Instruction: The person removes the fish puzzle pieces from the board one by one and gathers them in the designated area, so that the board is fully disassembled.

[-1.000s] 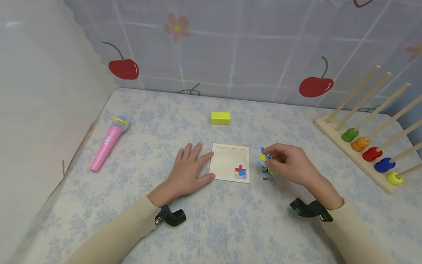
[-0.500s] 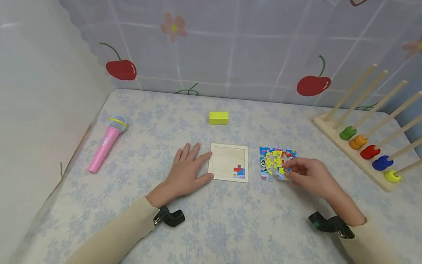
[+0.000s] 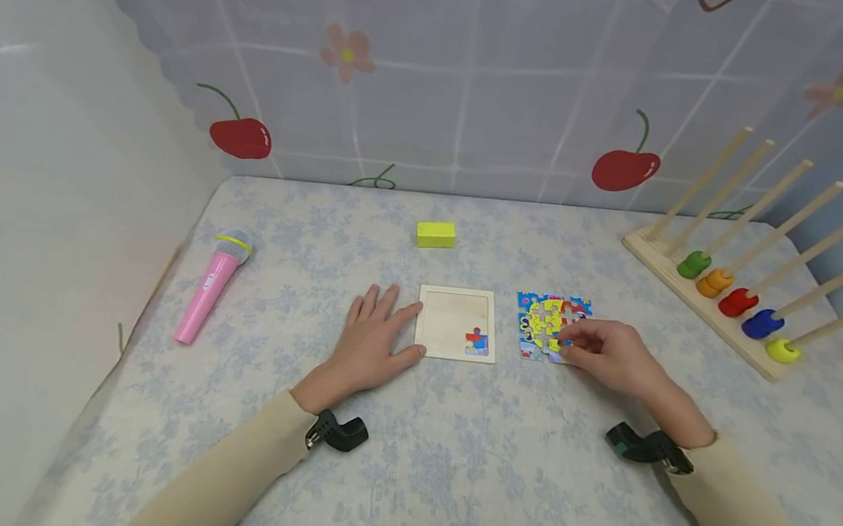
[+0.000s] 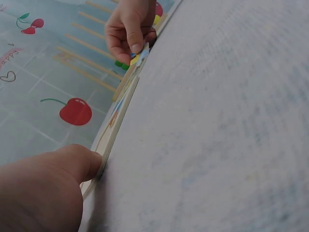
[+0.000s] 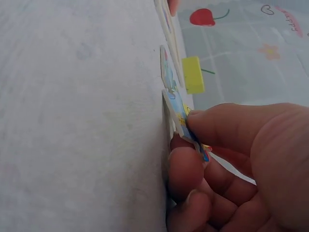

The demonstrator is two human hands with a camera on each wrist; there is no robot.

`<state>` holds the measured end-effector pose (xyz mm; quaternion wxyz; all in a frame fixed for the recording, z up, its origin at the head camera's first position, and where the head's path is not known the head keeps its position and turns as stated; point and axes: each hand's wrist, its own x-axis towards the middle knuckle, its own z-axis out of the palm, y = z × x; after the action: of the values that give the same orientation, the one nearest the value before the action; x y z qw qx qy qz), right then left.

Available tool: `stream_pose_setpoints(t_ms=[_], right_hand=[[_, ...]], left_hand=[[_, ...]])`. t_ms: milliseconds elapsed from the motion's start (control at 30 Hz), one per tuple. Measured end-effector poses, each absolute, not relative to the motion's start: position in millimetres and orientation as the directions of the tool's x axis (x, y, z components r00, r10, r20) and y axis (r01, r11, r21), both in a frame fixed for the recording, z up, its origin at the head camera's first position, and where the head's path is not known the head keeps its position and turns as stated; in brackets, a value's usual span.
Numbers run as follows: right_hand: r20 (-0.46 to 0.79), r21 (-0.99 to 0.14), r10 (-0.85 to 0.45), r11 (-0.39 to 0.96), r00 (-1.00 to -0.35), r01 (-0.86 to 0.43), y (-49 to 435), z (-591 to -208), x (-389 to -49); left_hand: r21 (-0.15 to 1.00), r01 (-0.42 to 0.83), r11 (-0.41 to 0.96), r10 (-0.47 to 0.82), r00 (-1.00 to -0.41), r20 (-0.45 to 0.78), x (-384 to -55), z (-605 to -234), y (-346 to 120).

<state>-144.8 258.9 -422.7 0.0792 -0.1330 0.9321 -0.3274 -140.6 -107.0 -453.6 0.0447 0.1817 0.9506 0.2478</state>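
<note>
My left hand [image 3: 372, 344] lies spread on the table, its index finger and thumb touching the left edge of a square wooden puzzle board [image 3: 444, 353]. One red and blue puzzle piece [image 3: 476, 343] sits in the board's lower right corner. Beside the board lies a loosely joined group of colourful puzzle pieces [image 3: 543, 317]. Over its lower right part, my right hand [image 3: 612, 355] pinches a puzzle piece [image 5: 176, 112] between thumb and finger. That piece is slightly tilted, with its near edge raised off the table in the right wrist view.
A yellow block [image 3: 436, 235] stands behind the board. At the left lies a pink toy microphone [image 3: 214, 285]. On the right, a wooden rack [image 3: 703, 308] with upright pegs carries coloured beads. A printed curtain [image 3: 467, 83] closes off the back.
From the left side of the puzzle pieces my right hand has moved to their lower right, uncovering most of the group, and now pinches a piece there. My left hand stays on the board's edge.
</note>
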Motion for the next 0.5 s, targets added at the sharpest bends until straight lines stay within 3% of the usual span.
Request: stream_pose_setpoints(t_ms=[500], right_hand=[[0.003,-0.566,-0.29,0.788,-0.957,-0.241,254.0,-424.8,-143.2]], left_hand=[[0.484,0.323,0.813,0.37,-0.929,-0.001,-140.0,-451.8,-107.4]])
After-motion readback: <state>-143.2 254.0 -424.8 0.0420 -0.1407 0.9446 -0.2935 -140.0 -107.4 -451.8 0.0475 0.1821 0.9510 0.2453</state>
